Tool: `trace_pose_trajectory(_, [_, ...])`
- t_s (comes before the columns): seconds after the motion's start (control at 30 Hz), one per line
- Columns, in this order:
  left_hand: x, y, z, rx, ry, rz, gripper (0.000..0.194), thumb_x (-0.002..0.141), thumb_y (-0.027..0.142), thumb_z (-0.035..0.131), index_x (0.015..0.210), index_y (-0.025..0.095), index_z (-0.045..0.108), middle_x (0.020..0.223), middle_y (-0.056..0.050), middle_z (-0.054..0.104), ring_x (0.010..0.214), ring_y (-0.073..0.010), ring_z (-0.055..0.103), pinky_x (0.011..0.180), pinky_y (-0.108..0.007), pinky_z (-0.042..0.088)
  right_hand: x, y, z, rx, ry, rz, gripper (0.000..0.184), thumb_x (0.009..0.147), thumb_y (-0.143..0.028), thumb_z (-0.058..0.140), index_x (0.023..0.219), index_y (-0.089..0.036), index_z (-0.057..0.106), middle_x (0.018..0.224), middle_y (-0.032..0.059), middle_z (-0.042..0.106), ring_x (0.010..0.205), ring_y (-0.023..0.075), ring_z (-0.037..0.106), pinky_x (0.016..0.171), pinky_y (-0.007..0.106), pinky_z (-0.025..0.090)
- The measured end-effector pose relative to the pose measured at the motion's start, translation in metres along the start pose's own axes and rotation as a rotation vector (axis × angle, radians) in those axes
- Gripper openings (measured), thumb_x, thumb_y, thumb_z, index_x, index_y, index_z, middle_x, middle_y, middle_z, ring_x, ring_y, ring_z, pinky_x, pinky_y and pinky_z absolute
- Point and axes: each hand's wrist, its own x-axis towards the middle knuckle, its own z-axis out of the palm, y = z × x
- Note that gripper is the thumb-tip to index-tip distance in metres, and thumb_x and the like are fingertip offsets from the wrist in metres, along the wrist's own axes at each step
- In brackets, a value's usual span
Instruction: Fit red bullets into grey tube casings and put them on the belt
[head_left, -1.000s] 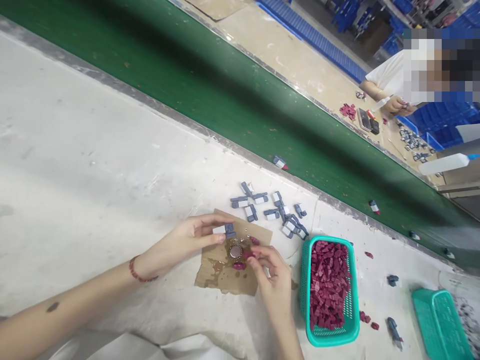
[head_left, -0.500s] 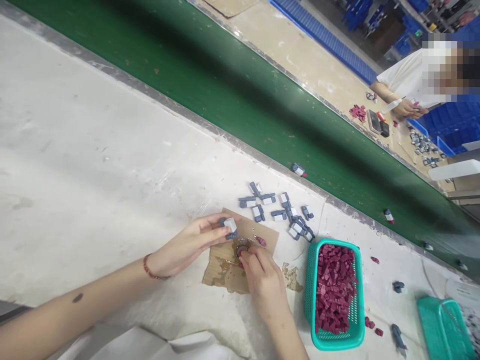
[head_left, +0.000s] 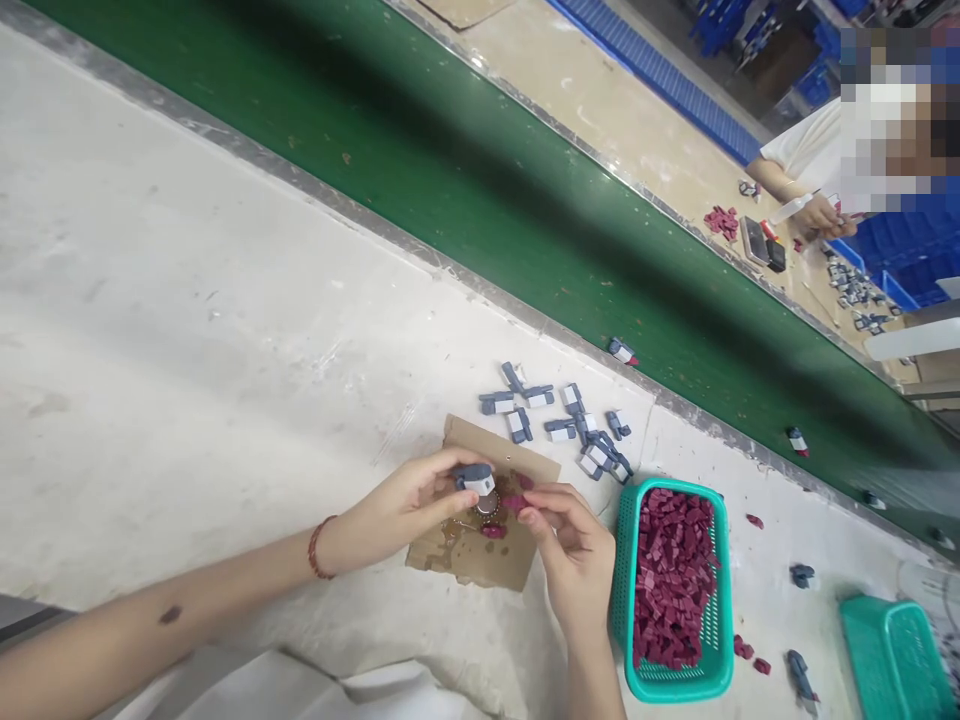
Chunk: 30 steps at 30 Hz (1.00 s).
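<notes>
Between the thumb and fingers of my left hand (head_left: 409,500) is a small grey-and-white plastic part (head_left: 476,479). My right hand (head_left: 574,540) pinches a small maroon plastic piece (head_left: 514,503), just right of the grey-and-white part and apart from it. Below both hands lies a stained piece of cardboard (head_left: 517,570). On it sit a small round dish (head_left: 487,503), partly hidden by the held part, and another maroon piece (head_left: 493,531). Several more grey-and-white parts (head_left: 560,430) lie in a loose group beyond the cardboard.
A green basket (head_left: 621,600) full of maroon pieces stands right of my right hand; another green basket (head_left: 889,650) is farther right. Beyond the table runs a green conveyor belt (head_left: 450,180) carrying a few parts. Across it a person (head_left: 802,140) handles something small.
My right hand has lifted a maroon piece from by the dish and moved right. My left hand has lowered and turned the grey-and-white part. Parts on the belt have shifted right.
</notes>
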Motion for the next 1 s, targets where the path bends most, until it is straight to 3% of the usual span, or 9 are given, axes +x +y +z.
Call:
trace_pose_trajectory(0.17, [-0.003,-0.007,0.0,-0.037,-0.047,0.005,0.036,0.086,0.039,0.062,0.116,0.023,0.055,0.114,-0.01,0.061,0.095,-0.022,0.06,0.082,-0.032,0.05,0.001,-0.005,0.004,0.054,0.003,-0.043,0.009,0.082,-0.021,0.068,0.087,-0.025,0.075,0.087,0.0056,0.073,0.088,0.0207,0.067,0.075,0.033,0.056])
trace_pose_trajectory(0.33, [-0.004,-0.006,-0.001,-0.202,-0.169,-0.064,0.04,0.089,0.057,0.051,0.106,0.021,0.051,0.079,0.0,0.052,0.062,-0.0128,0.047,0.061,-0.028,0.041,0.004,-0.009,0.003,0.089,-0.044,-0.074,0.012,0.083,-0.018,0.068,0.086,-0.027,0.075,0.088,0.0038,0.072,0.087,0.0189,0.067,0.074,0.031,0.055])
trace_pose_trajectory(0.5, [-0.006,-0.007,-0.003,-0.184,-0.237,-0.122,0.048,0.088,0.064,0.046,0.106,0.02,0.049,0.064,0.004,0.045,0.061,-0.0147,0.042,0.06,-0.029,0.035,0.005,-0.014,0.004,0.055,-0.091,-0.114,0.013,0.084,-0.017,0.067,0.087,-0.026,0.075,0.088,0.0045,0.072,0.085,0.019,0.067,0.075,0.031,0.056])
trace_pose_trajectory(0.7, [-0.005,-0.008,-0.003,-0.22,-0.288,-0.129,0.049,0.087,0.065,0.046,0.102,0.018,0.049,0.066,0.004,0.042,0.06,-0.0131,0.039,0.059,-0.027,0.034,0.005,-0.017,0.003,0.033,-0.156,-0.152,0.016,0.085,-0.014,0.066,0.088,-0.026,0.075,0.09,0.0038,0.071,0.084,0.017,0.068,0.08,0.03,0.055])
trace_pose_trajectory(0.9, [-0.003,-0.003,0.001,-0.22,-0.357,-0.121,0.045,0.09,0.063,0.041,0.088,0.019,0.046,0.065,0.006,0.032,0.057,-0.0118,0.029,0.054,-0.025,0.028,0.005,-0.015,0.004,-0.002,-0.192,-0.202,0.016,0.085,-0.013,0.065,0.089,-0.025,0.075,0.088,0.0035,0.071,0.079,0.0163,0.068,0.073,0.027,0.056])
trace_pose_trajectory(1.0, [-0.004,0.0,0.001,-0.105,-0.345,-0.112,0.045,0.092,0.063,0.034,0.084,0.02,0.044,0.065,0.006,0.03,0.057,-0.0122,0.027,0.053,-0.025,0.027,0.004,-0.014,0.006,-0.011,-0.17,-0.204,0.017,0.085,-0.012,0.064,0.089,-0.025,0.075,0.086,0.0034,0.07,0.078,0.0157,0.067,0.07,0.025,0.055])
